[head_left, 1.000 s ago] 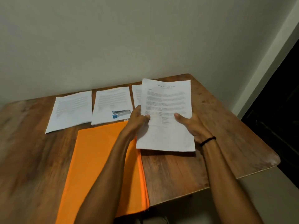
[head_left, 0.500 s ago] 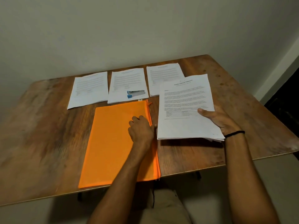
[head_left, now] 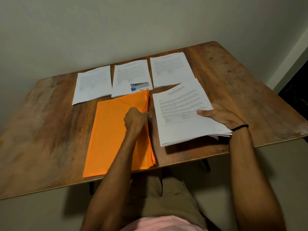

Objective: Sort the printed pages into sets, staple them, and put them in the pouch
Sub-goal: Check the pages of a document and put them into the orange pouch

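An orange pouch (head_left: 113, 135) lies flat on the wooden table (head_left: 41, 130), reaching its front edge. My left hand (head_left: 135, 120) is curled at the pouch's right edge and pinches it there. To the right, my right hand (head_left: 221, 116) grips the right side of a stack of printed pages (head_left: 183, 114) with the thumb on top, the stack slightly raised. Three more sets of pages lie in a row at the back: left (head_left: 93, 84), middle (head_left: 130, 74), right (head_left: 171, 69). A blue and silver stapler (head_left: 139, 86) rests on the middle set.
A plain wall stands behind the table. The table's right corner (head_left: 300, 129) is rounded, with a dark doorway (head_left: 298, 90) beyond it. My legs are under the front edge.
My left hand let go of the page stack and moved onto the pouch's right edge. My right hand carried the stack right and down. The view tilted downward.
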### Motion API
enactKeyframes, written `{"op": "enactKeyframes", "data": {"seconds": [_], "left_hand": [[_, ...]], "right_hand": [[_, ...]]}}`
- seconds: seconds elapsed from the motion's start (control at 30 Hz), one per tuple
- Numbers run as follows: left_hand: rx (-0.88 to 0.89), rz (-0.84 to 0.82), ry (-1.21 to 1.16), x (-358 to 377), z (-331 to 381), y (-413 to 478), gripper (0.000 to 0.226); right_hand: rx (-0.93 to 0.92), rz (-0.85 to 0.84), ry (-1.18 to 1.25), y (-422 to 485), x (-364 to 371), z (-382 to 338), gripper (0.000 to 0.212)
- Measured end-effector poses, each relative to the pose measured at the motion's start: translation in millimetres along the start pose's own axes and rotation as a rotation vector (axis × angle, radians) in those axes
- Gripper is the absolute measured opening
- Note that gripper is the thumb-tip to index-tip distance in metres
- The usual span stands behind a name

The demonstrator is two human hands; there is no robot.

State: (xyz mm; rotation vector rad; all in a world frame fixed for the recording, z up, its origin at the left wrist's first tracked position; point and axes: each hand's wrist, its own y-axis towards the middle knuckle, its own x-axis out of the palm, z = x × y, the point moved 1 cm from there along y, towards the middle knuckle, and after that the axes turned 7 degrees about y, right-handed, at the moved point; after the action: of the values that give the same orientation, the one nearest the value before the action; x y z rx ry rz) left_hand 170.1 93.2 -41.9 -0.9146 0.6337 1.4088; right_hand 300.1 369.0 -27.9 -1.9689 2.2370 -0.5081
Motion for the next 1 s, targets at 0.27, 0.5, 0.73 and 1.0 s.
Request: {"op": "enactKeyframes", "data": {"seconds": [0.27,0.5,0.73,1.0], "left_hand": [[-0.121,-0.277,-0.415,-6.0,-6.5,4.9,0.027],[-0.162,-0.326,-0.467,-8.6,-11.2,6.2,0.025],[-0.003,-0.047,-0.039,7.9,-8.7,13.7,0.065],[0.07,0.076,0.154,7.1,4.1,9.6,0.029]], "right_hand": [[0.012,-0.021,0.023,-7.1,-1.5,-4.9,0.018],[0.039,-0.021,-0.008,-8.2,-8.8,-0.2,0.022],[0.054,-0.023,-0.054,-6.1,-6.8,0.5,0.02],[0.097,-0.082,-0.031,-1.3,-15.7,4.9,0.033]]}}
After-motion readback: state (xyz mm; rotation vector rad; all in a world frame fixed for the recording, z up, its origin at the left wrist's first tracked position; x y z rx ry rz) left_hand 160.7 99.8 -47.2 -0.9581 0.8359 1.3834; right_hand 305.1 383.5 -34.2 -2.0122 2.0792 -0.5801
